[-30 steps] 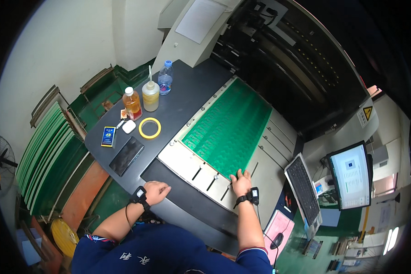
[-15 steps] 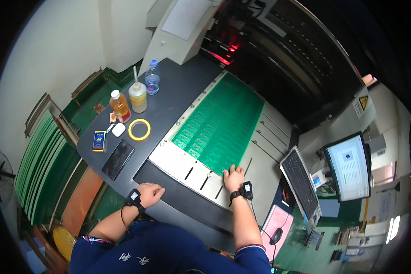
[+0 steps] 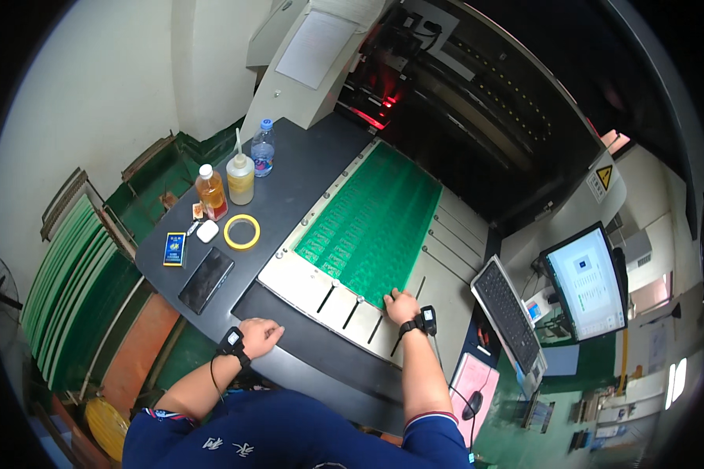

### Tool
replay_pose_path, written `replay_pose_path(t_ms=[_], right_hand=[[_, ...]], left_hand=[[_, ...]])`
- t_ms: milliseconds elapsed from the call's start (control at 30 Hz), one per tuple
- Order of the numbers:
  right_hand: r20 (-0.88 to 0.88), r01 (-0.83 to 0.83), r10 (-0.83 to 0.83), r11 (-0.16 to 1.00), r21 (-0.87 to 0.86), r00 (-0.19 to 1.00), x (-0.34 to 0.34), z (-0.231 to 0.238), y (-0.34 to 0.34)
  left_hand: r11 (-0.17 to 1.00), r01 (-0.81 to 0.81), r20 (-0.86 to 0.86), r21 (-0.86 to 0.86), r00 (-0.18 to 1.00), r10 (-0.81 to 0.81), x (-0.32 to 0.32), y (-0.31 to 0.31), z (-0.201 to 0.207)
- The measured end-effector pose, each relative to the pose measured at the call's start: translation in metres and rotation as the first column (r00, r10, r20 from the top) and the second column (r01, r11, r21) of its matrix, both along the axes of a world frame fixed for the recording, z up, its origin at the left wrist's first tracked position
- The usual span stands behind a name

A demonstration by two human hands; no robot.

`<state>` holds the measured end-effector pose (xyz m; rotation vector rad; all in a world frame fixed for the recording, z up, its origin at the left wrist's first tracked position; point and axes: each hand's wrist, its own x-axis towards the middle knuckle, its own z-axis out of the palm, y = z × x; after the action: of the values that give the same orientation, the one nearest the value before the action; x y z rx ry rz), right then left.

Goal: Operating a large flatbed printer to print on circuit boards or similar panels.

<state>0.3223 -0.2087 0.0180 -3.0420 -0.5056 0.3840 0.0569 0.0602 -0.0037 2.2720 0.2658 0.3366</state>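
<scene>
A green circuit board panel [image 3: 371,219] with rows of fine patterns lies flat on the pale metal bed [image 3: 309,283] of a machine. My right hand [image 3: 401,306] is at the panel's near right corner, its fingers spread and fingertips touching the edge; the thumb is partly hidden. My left hand [image 3: 260,336] rests on the front edge of the dark worktop [image 3: 289,176], loosely curled with the fingers a little apart and nothing visible in it. Each wrist wears a black strapped device with a cable.
Left on the worktop are a phone [image 3: 206,280], yellow tape roll [image 3: 242,232], white case [image 3: 207,230], small blue box [image 3: 174,249] and several bottles [image 3: 241,180]. At right stand a keyboard [image 3: 508,314], monitor [image 3: 586,283] and mouse [image 3: 472,404]. The dark machine opening [image 3: 446,117] lies beyond.
The view has shifted slightly. My right hand stays at the panel's corner, its fingers drawn in a little. My left hand remains at the worktop's edge; the panel lies as before.
</scene>
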Motion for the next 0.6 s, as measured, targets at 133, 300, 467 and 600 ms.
replay_pose_path(t_ms=[133, 300, 467, 600], right_hand=[[0.011, -0.035, 0.035, 0.999, -0.010, 0.999, 0.003, 0.001, 0.000], [-0.094, -0.013, 0.002, 0.993, -0.113, 0.996, 0.009, 0.004, 0.004], [-0.048, -0.053, 0.047, 0.989, -0.140, 0.998, 0.010, -0.007, -0.003], [-0.067, -0.064, 0.055, 0.988, -0.142, 0.996, 0.009, -0.008, 0.000]], left_hand=[[1.000, -0.011, 0.025, -0.024, 1.000, 0.012, -0.003, 0.001, -0.006], [0.999, 0.039, 0.125, 0.025, 0.991, -0.042, -0.003, 0.002, -0.008], [0.999, 0.035, 0.074, -0.013, 0.997, -0.033, -0.003, 0.002, -0.004], [0.998, 0.005, 0.016, -0.060, 1.000, -0.004, -0.006, 0.005, 0.000]])
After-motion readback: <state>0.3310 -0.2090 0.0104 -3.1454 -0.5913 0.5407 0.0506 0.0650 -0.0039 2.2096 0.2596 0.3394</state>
